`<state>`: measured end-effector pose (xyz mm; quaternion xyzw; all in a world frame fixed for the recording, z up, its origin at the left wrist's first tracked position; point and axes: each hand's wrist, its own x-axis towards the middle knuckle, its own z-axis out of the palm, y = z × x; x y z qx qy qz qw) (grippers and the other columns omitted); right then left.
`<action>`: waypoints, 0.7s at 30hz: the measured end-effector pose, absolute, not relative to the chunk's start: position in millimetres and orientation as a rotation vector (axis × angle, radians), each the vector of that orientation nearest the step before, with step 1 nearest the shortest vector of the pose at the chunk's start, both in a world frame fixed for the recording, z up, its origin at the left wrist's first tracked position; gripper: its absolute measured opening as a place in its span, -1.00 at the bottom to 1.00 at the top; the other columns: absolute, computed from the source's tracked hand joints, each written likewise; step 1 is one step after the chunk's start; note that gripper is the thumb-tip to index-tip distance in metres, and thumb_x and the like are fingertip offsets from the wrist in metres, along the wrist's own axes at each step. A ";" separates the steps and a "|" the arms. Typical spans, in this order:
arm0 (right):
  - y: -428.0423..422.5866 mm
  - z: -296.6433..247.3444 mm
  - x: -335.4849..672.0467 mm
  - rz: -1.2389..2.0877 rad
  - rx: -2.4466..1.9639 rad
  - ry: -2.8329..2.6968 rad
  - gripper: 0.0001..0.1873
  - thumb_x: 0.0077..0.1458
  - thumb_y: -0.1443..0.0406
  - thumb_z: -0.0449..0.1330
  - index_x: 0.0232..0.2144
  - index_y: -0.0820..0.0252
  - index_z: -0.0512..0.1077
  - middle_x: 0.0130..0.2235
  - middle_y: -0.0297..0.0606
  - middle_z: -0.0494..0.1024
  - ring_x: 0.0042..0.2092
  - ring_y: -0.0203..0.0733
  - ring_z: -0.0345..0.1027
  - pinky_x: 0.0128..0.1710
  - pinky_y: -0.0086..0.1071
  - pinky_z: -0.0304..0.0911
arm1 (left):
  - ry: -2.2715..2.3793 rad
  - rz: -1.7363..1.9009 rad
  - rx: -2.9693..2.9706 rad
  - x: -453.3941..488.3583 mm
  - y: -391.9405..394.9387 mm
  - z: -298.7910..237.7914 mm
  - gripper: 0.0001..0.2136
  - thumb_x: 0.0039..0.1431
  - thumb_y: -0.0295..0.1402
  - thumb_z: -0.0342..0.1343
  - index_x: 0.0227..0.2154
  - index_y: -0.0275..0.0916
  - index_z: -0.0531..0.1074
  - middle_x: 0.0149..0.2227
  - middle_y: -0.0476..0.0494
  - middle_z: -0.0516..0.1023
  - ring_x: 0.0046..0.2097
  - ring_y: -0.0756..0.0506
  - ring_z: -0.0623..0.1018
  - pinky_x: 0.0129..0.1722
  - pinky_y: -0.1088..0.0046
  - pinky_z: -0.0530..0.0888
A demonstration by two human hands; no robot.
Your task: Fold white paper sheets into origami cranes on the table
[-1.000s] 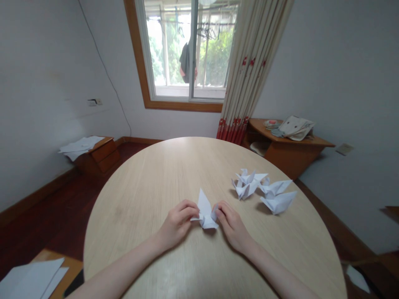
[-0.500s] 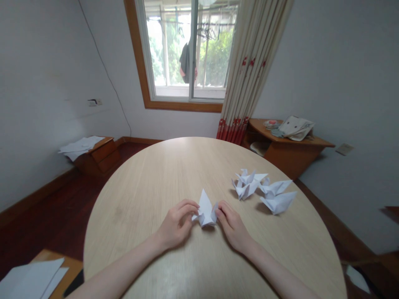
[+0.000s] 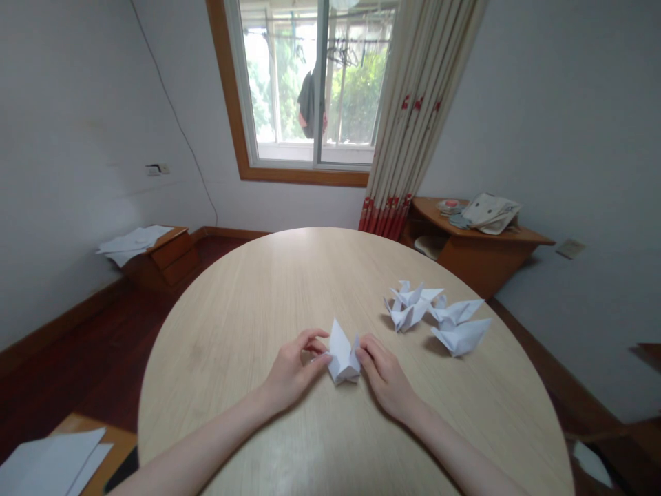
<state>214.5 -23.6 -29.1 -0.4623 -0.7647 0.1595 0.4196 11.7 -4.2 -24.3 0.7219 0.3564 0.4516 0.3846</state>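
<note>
A white folded paper crane point(image 3: 341, 359) is between my hands, low over the near middle of the round table point(image 3: 248, 289). One pointed flap of it sticks up and away from me. My left hand point(image 3: 298, 364) pinches its left side, thumb at the paper's edge and the other fingers curled above. My right hand point(image 3: 383, 368) is closed on the right flap between thumb and forefinger. To the right of my hands stand several finished-looking white paper cranes point(image 3: 461, 337), grouped close together on the tabletop.
White sheets point(image 3: 56, 461) lie on a wooden surface at the lower left. More paper point(image 3: 135, 241) tops a small cabinet by the left wall. A corner desk point(image 3: 485, 251) holding a cloth bag point(image 3: 490, 212) is behind the table, right of the curtain point(image 3: 413, 131).
The paper crane has tilted and shifted slightly towards me. My left thumb has moved right against its left side, and the small flap there no longer shows. My right hand keeps its grip.
</note>
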 end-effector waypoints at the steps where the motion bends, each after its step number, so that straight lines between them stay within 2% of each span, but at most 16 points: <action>1: -23.6 -29.0 214.5 0.400 -1.158 -1.916 -0.68 0.34 0.21 -0.15 -0.48 0.09 0.16 -0.46 -0.35 0.30 -0.45 -0.22 0.20 -0.44 -0.38 0.20 | 0.912 1.148 1.840 11.5 -4.1 -24.5 -0.76 0.18 -0.32 0.13 -0.11 -0.22 0.37 -0.37 -0.05 0.58 -0.30 -0.05 0.57 -0.19 0.39 0.49; 6: -24.2 -27.2 214.4 0.393 -1.139 -1.921 -0.70 0.33 0.24 -0.12 -0.47 0.09 0.17 -0.46 -0.35 0.30 -0.44 -0.23 0.21 -0.43 -0.38 0.21 | 0.958 1.169 1.909 8.7 -3.1 -24.3 -0.79 0.21 -0.31 0.11 -0.12 -0.21 0.45 -0.34 -0.07 0.59 -0.29 -0.05 0.56 -0.20 0.41 0.48; 10: -25.3 -25.6 214.1 0.381 -1.117 -1.956 -0.72 0.32 0.26 -0.10 -0.46 0.09 0.17 -0.45 -0.35 0.30 -0.42 -0.23 0.22 -0.42 -0.39 0.22 | 0.980 1.177 2.057 7.1 -3.3 -19.9 -0.85 0.25 -0.34 0.06 -0.28 -0.22 0.52 -0.30 -0.11 0.59 -0.24 -0.08 0.55 -0.21 0.41 0.45; 21: -29.4 -20.4 216.3 0.390 -1.030 -2.028 -0.80 0.31 0.27 -0.06 -0.38 0.12 0.25 -0.40 -0.31 0.37 -0.40 -0.24 0.26 -0.40 -0.39 0.22 | 1.051 1.240 2.124 9.2 -1.8 -18.7 -0.79 0.27 -0.33 0.01 -0.43 -0.23 0.48 -0.39 -0.10 0.54 -0.30 -0.09 0.49 -0.27 0.39 0.39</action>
